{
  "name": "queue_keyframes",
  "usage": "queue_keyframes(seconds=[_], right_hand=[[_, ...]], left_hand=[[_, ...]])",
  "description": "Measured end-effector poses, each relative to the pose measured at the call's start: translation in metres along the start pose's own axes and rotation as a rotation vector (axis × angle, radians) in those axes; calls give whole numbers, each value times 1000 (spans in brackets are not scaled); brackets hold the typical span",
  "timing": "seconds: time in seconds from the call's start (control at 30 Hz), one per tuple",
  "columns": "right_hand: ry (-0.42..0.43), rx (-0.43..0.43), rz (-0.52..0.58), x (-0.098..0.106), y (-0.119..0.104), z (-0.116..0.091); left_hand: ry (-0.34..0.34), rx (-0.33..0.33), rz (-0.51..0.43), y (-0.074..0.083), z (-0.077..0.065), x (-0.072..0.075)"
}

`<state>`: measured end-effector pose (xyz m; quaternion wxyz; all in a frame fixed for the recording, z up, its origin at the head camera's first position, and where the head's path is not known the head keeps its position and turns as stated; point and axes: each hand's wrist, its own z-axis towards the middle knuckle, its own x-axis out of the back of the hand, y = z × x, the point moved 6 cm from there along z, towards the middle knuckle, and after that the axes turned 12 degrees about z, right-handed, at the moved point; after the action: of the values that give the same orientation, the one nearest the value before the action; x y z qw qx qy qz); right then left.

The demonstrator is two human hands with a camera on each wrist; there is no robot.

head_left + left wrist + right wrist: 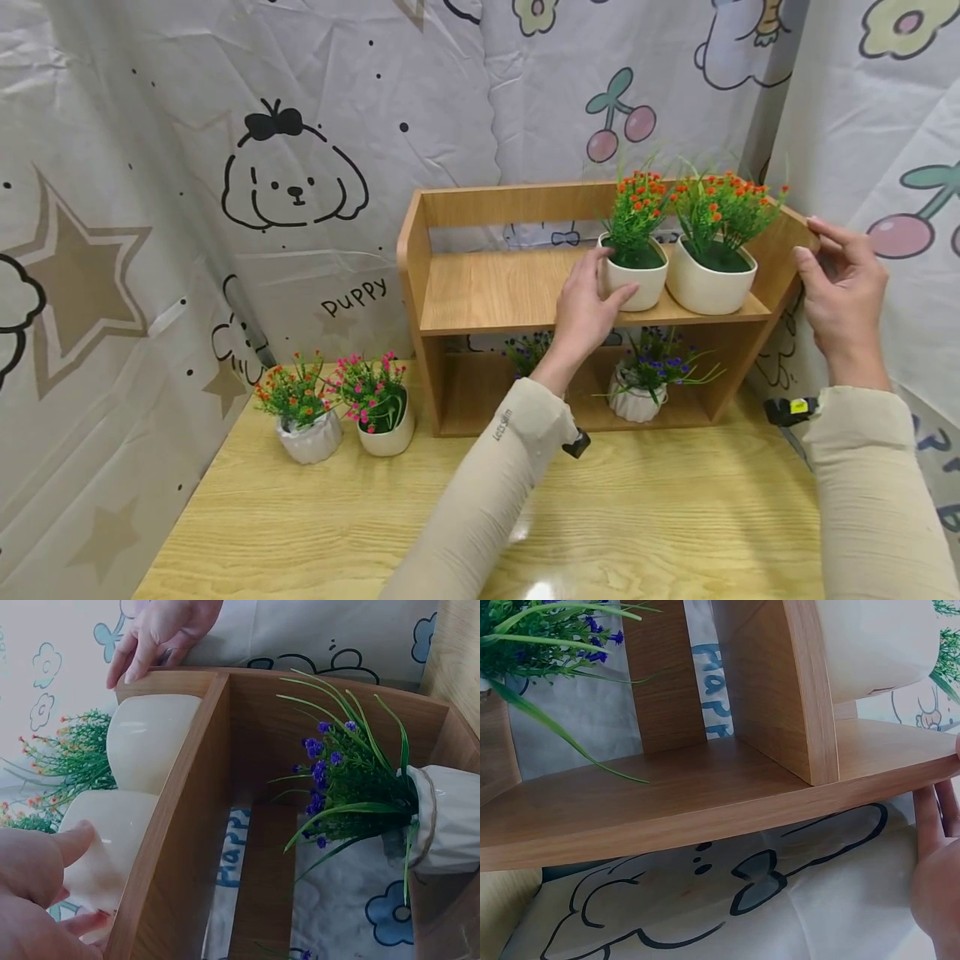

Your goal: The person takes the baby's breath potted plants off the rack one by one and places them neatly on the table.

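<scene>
A wooden two-tier shelf (495,287) stands on the table. On its upper board, toward the right, sit two cream pots with orange flowers: a left potted plant (637,279) and a right potted plant (712,283). My left hand (588,304) holds the left pot, its thumb (79,840) on the pot's front and the fingers at its left side. At the shelf's right side panel (780,242), my right hand (847,292) grips the upper front edge, thumb in front and fingers on the outer side. The right wrist view shows only part of that hand (939,877).
On the lower tier stands a white pot with purple flowers (637,396); another purple plant (525,352) is partly hidden by my left arm. Left of the shelf, an orange-flowered pot (307,437) and a pink-flowered pot (386,433) stand on the table (637,517). Printed curtains (375,100) surround it.
</scene>
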<state>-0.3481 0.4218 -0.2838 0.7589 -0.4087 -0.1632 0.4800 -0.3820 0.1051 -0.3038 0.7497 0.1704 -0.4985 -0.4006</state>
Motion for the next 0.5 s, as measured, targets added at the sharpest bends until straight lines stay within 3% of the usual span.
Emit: queue_keyframes(seconds=[0.2,0.37,0.5], right_hand=[[7,4,3,1,1,0],[11,5,70,0,2,0],[11,11,31,-1,1,0]], left_hand=[[4,-38,22,-1,-3,4],[27,-40,30,-3,-7,11],[26,-38,0,-6,-9,15]])
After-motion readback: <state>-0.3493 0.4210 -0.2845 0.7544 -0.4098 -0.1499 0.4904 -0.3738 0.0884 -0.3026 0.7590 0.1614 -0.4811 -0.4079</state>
